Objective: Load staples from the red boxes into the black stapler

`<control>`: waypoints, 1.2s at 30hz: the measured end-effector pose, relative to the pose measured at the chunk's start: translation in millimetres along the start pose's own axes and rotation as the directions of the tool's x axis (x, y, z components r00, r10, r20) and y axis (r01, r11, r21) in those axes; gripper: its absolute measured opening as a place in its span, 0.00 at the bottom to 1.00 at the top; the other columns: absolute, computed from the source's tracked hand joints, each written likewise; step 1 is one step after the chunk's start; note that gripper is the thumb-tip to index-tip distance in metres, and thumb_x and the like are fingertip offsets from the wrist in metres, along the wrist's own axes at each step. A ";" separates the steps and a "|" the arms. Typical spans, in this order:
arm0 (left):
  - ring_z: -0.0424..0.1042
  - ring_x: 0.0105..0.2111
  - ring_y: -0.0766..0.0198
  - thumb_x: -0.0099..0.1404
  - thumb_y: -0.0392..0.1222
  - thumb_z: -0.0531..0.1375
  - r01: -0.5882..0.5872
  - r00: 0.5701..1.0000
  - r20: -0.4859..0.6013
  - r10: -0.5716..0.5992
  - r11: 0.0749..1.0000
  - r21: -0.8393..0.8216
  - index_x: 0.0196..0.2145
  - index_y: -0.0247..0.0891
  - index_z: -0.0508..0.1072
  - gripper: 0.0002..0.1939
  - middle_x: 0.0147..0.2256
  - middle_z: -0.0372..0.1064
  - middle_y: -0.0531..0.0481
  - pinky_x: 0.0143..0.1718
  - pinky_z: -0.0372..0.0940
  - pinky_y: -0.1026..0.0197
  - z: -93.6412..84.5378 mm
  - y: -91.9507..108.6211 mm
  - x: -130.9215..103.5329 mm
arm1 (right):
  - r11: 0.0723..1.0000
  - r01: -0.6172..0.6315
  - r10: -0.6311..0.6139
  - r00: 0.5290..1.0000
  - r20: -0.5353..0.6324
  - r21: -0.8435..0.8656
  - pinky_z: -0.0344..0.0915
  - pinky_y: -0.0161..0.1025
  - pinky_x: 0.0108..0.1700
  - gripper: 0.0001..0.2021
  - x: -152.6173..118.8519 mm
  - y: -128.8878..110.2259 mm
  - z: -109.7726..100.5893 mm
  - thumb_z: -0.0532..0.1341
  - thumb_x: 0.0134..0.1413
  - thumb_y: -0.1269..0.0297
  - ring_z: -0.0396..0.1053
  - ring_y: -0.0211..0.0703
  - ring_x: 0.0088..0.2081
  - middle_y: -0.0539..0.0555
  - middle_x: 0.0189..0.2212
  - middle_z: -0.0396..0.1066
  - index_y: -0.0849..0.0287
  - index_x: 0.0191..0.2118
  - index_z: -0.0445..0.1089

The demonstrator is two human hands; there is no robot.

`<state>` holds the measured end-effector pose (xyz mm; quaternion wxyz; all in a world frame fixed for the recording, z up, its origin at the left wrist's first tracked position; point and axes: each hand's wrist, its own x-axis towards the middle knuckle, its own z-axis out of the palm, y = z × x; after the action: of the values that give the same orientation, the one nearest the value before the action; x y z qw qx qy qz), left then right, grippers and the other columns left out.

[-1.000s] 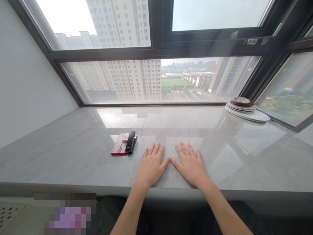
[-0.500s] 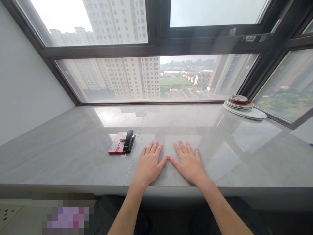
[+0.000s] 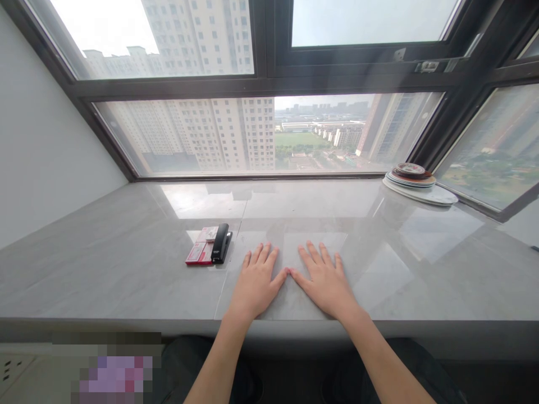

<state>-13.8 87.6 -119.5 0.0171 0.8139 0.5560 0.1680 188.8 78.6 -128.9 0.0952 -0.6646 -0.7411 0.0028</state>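
Both palms lie flat on a grey, glossy stone sill (image 3: pixel 126 286). My left hand (image 3: pixel 256 283) has its fingers spread and holds nothing. Beside it, my right hand (image 3: pixel 323 280) is spread in the same way, also holding nothing. The two thumb tips meet between the hands. To the left of my left hand is a black stapler (image 3: pixel 220 244). It lies against the right side of some small red and white boxes (image 3: pixel 196 252), and one small box sits on top of the others.
A stack of round plates or mats (image 3: pixel 415 182) stands in the far right corner by the window. A dark window frame (image 3: pixel 261 178) runs along the back of the sill. A white wall (image 3: pixel 50 146) bounds the left side. A socket panel (image 3: pixel 14 370) shows below the sill, beside a pixelated patch.
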 end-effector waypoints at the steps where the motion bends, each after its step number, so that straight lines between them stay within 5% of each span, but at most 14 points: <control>1: 0.44 0.74 0.51 0.77 0.60 0.44 0.000 1.000 0.002 0.000 1.000 0.000 0.70 0.46 0.57 0.31 0.73 0.47 0.47 0.72 0.45 0.41 -0.1 0.0 0.1 | 1.000 0.000 0.000 1.000 -0.001 0.001 0.32 0.65 0.71 0.38 0.0 0.0 -0.3 0.41 0.68 0.34 0.34 0.63 0.75 0.52 0.76 0.39 0.47 0.76 0.46; 36: 0.45 0.73 0.51 0.77 0.59 0.45 0.011 1.000 0.006 -0.011 1.000 -0.004 0.70 0.48 0.57 0.30 0.73 0.48 0.49 0.72 0.44 0.42 -0.8 1.0 0.4 | 1.000 -0.009 0.009 1.000 0.009 -0.005 0.31 0.65 0.71 0.36 -2.5 -1.2 1.3 0.41 0.70 0.38 0.32 0.61 0.75 0.50 0.76 0.37 0.47 0.76 0.44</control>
<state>-12.9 87.5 -118.4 0.0214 0.8111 0.5602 0.1668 187.6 76.2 -130.3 0.0902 -0.6682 -0.7385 0.0041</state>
